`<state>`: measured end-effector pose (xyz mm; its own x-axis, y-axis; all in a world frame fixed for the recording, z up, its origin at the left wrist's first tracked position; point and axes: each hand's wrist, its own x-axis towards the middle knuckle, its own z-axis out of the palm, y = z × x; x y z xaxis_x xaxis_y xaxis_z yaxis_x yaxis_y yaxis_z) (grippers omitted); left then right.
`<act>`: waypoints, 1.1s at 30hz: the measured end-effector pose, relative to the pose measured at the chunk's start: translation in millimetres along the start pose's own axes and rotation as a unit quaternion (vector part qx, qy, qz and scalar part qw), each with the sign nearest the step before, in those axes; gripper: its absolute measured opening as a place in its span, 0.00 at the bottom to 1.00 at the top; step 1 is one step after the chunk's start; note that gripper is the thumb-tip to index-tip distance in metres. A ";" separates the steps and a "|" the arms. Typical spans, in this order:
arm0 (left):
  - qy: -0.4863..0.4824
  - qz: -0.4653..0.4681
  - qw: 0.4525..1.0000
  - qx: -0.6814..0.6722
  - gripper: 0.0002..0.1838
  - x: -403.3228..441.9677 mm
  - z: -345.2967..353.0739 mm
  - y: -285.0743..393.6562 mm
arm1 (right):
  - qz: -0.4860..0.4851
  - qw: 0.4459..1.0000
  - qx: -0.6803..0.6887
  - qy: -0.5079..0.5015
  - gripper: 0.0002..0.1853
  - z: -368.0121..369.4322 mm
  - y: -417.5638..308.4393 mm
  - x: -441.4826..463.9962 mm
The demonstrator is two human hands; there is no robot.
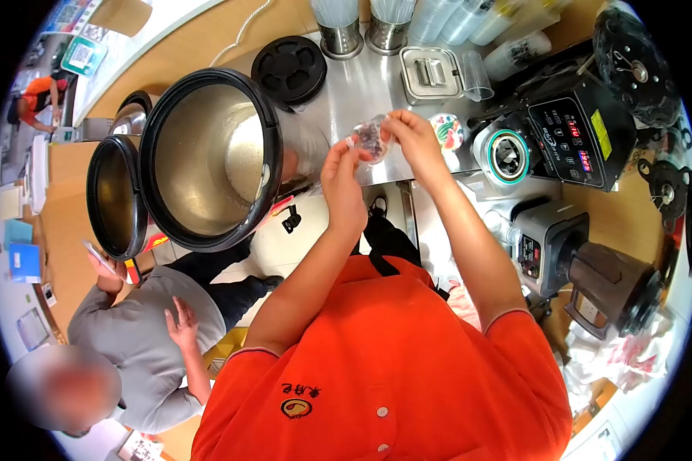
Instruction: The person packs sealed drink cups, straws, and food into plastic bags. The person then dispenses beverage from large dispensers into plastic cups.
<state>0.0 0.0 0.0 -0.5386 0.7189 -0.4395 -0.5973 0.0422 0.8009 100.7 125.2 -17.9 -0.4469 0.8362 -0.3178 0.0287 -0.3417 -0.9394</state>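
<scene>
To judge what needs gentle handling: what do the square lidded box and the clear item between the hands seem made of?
Lidded box: stainless steel, probably, satin, with grey metallic reflections. Clear item: likely thin, glossy plastic, see-through with glints; film or moulded, I can't tell.

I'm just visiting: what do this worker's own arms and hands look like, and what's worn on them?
The left hand and right hand are a person's, with no gloves. The forearms are uncovered, with no watch or cables visible. Short orange-red polo sleeves cover the upper arms, edged with thin darker trim. Any ring is too small to make out.
</scene>
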 end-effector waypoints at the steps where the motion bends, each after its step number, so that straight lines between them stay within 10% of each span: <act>1: 0.008 0.023 0.999 -0.025 0.15 4.1 9.7 5.8 | -0.002 0.999 -0.028 -0.024 0.12 -0.4 -15.0 7.5; 19: 0.004 0.104 0.994 -0.015 0.21 82.0 41.1 -3.5 | -0.218 0.890 -0.393 0.068 0.14 -38.5 -36.9 34.7; 24: 0.029 0.170 0.963 0.207 0.22 36.4 20.0 -5.7 | -0.299 0.829 -0.458 0.115 0.12 -55.7 -25.1 12.6; 33: -0.151 -0.098 0.941 0.285 0.09 -75.4 -103.9 -34.2 | -0.348 0.845 -0.286 0.289 0.10 -69.4 -145.5 117.6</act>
<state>-0.7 -127.7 -36.5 -0.2064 0.8189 -0.5355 -0.2052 0.4989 0.8420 106.0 303.0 72.5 -0.0264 0.8757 0.4822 0.4399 0.4433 -0.7810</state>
